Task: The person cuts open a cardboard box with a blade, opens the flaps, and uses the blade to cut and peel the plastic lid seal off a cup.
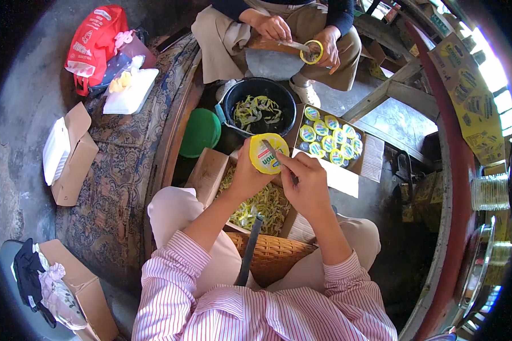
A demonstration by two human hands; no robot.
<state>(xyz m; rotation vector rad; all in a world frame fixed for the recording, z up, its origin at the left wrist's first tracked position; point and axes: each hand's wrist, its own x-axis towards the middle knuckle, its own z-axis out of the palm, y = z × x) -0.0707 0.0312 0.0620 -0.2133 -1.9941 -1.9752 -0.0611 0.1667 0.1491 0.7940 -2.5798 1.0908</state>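
Observation:
A round plastic cup [263, 159] with a yellow and white printed top is gripped by my left hand [249, 177], its printed face turned up toward me. My right hand [307, 184] is closed around a knife [271, 150], whose blade lies across the cup's right edge. Below both hands, an open cardboard box [207, 176] holds many thin yellow-green strips [261, 207]. Just beyond my hands stands a black basin [228, 101] with more such strips in it. To its right, a carton [371, 156] holds several yellow-rimmed cups [331, 135].
Across from me, a seated person's hands [276, 28] hold a knife and a yellow-rimmed cup [312, 52]. A green lid-like disc [200, 132] lies left of the basin. A patterned couch [119, 153] with boxes and a red bag [96, 42] is on my left; a wooden frame [407, 91] stands right.

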